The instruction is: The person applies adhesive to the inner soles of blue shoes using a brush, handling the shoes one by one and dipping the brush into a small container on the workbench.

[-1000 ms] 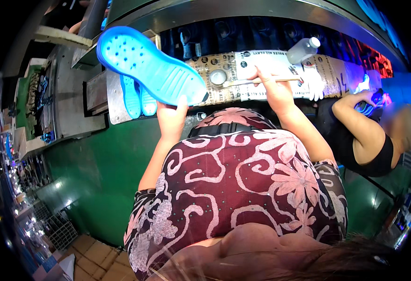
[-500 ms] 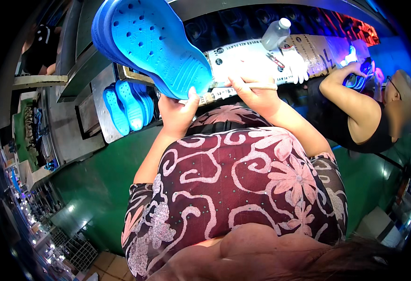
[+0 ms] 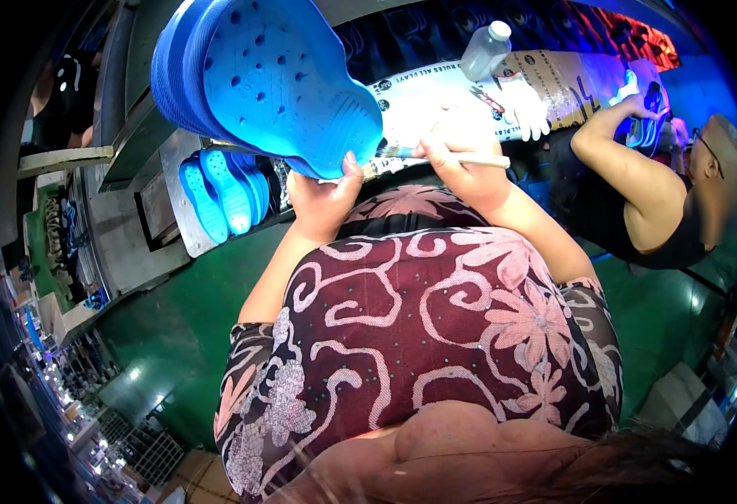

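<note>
My left hand (image 3: 325,200) grips the heel end of a stack of large blue shoe soles (image 3: 289,84), thumb on the top face. The top sole has round holes toward its wide end and ridges near the heel; the stack is tilted up and fanned out at the far left. My right hand (image 3: 473,183) is closed on a brush (image 3: 490,160) with a pale handle. Its bristles point left at the heel edge, close to the sole; whether they touch it I cannot tell.
More blue soles (image 3: 230,195) lie on a metal plate at the left. A capped clear bottle (image 3: 484,55), red-handled snips (image 3: 488,99) and a white glove (image 3: 526,109) lie on the paper-covered bench (image 3: 558,76). At the right, a co-worker (image 3: 654,193) handles blue pieces.
The stack of soles has tipped and swung slightly left and toward me. The brush has shifted a little right, its bristles now more visible beside the heel.
</note>
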Tool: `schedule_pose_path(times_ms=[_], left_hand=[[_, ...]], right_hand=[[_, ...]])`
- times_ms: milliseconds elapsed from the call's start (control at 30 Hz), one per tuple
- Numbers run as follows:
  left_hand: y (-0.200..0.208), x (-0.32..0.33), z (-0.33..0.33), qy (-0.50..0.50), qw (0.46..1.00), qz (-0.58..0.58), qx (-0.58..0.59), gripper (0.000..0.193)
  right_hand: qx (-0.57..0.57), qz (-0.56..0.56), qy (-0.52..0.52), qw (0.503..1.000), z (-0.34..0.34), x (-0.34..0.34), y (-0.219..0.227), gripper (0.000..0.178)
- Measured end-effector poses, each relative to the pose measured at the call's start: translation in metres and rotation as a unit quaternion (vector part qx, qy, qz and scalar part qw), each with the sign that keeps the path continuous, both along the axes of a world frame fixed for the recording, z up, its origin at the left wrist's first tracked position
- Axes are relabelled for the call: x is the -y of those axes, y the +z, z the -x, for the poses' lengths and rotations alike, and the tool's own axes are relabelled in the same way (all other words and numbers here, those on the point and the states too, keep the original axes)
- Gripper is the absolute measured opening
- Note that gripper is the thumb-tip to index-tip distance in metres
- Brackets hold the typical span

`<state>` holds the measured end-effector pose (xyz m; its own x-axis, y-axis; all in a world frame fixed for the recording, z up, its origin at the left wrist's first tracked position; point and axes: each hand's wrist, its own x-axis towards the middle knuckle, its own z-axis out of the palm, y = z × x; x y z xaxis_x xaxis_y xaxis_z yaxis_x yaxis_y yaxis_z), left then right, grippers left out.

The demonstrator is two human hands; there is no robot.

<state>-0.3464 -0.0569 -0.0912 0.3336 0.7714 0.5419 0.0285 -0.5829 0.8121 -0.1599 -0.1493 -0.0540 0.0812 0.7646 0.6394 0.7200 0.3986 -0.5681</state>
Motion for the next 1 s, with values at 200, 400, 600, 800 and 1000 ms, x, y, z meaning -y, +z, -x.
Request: schedule_pose_path(times_ms=[200, 400, 600, 800, 1000], left_hand=[[-0.003, -0.003, -0.004, -0.015, 1.0, 0.004, -0.001, 0.027], [0.005, -0.005, -0.01, -0.013, 0.999, 0.04, 0.023, 0.027], [0.005, -0.012, -0.01, -0.04, 0.991, 0.118, 0.051, 0.035], [0.0, -0.018, -0.011, -0.053, 0.989, 0.118, 0.065, 0.042], [0.001, -0.022, -0.009, -0.048, 0.987, 0.141, 0.057, 0.038]], right_hand=[[-0.1, -0.005, -0.021, 0.995, 0.002, -0.001, -0.007, 0.023], [-0.078, 0.01, -0.012, 0.997, 0.0, 0.004, -0.003, 0.02], [-0.122, -0.004, -0.041, 0.992, 0.001, -0.003, -0.007, 0.019], [-0.091, -0.004, -0.023, 0.996, 0.003, -0.009, -0.012, 0.021], [-0.182, 0.015, -0.02, 0.983, 0.0, -0.011, -0.015, 0.024]])
